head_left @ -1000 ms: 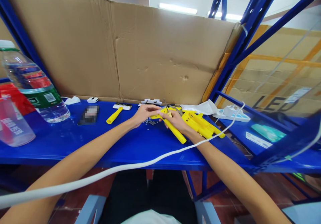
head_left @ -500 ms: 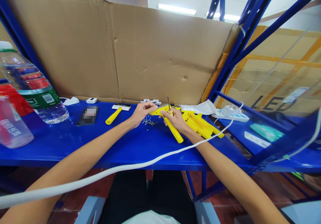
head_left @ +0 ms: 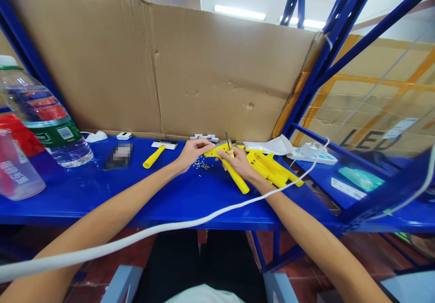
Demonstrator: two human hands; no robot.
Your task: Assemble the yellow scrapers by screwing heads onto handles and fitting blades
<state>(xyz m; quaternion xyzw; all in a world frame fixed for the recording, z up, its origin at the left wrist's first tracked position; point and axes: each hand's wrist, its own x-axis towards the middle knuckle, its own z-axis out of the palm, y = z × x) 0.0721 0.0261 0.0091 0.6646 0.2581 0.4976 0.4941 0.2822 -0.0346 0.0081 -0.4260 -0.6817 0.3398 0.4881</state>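
My right hand (head_left: 238,160) is closed around a yellow scraper (head_left: 239,181), whose handle slants down toward me and whose wide head reaches left. The same hand holds a screwdriver (head_left: 228,141) with its dark shaft pointing up. My left hand (head_left: 193,153) is pinched at the left end of the scraper's head; what its fingertips hold, if anything, is too small to tell. Small loose screws (head_left: 203,165) lie scattered on the blue table just below my hands. Beside my right hand is a pile of yellow scraper parts (head_left: 273,169).
Another yellow-handled scraper (head_left: 154,156) lies left of my hands, near a dark flat object (head_left: 118,156). A water bottle (head_left: 50,122) and a plastic cup (head_left: 18,171) stand far left. A white cable (head_left: 190,223) crosses in front. Cardboard (head_left: 220,76) walls the back.
Very little differs. The screwdriver's tip has shifted slightly left and down, and the scraper's handle end has moved a touch right. Both hands keep their places.
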